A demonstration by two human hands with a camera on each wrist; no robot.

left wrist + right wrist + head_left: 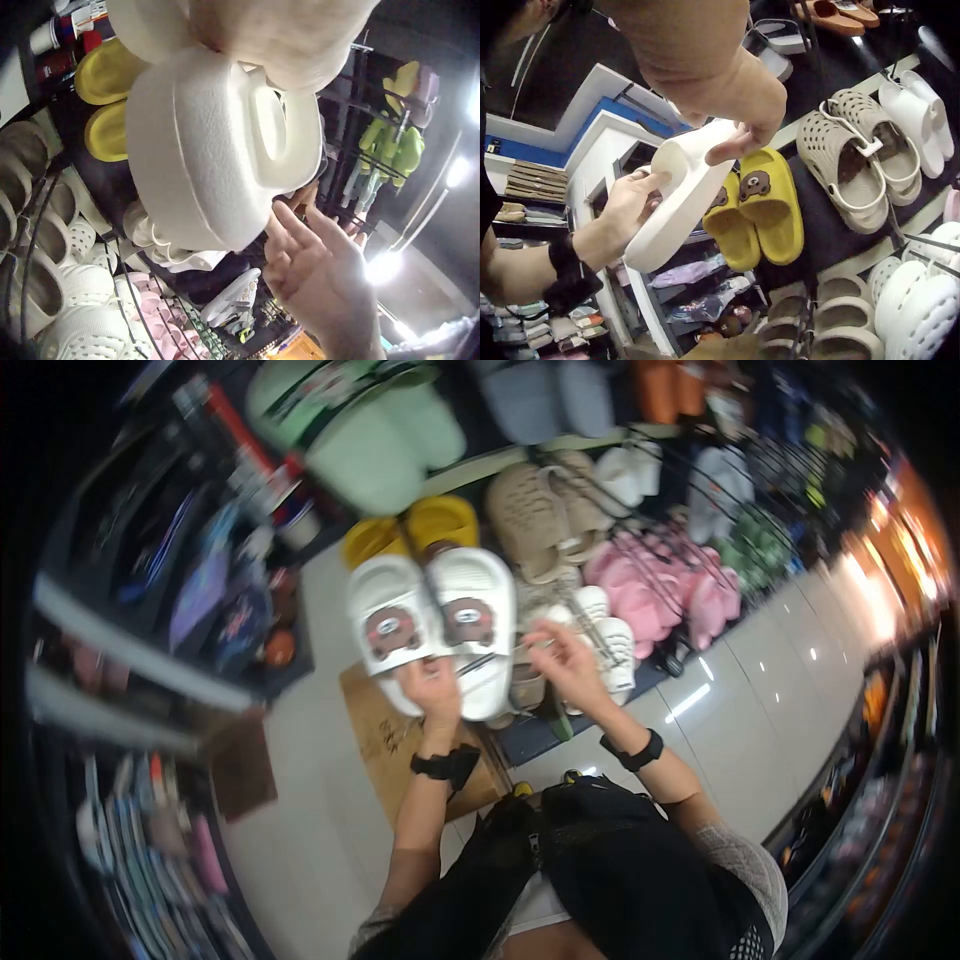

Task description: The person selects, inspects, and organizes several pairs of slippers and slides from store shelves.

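I hold up a pair of white slippers (432,622) with brown bear faces on the straps. My left hand (432,678) grips them at the heel end, fingers curled round the thick white sole (676,196). In the left wrist view the sole (217,150) fills the middle, under my left hand (300,30). My right hand (560,655) is just right of the pair, with a thin strip running from the slippers to its fingertips. In the right wrist view its fingertips (742,139) touch the slipper's upper edge. Seen from the left wrist, the right hand (315,262) has straight, relaxed fingers.
A wire rack ahead is hung with yellow bear slippers (415,525), beige clogs (535,515), pink slippers (670,585) and white clogs (911,300). Green slippers (360,430) hang higher. A cardboard box (385,745) lies on the pale floor. Stocked shelves (190,590) stand to the left.
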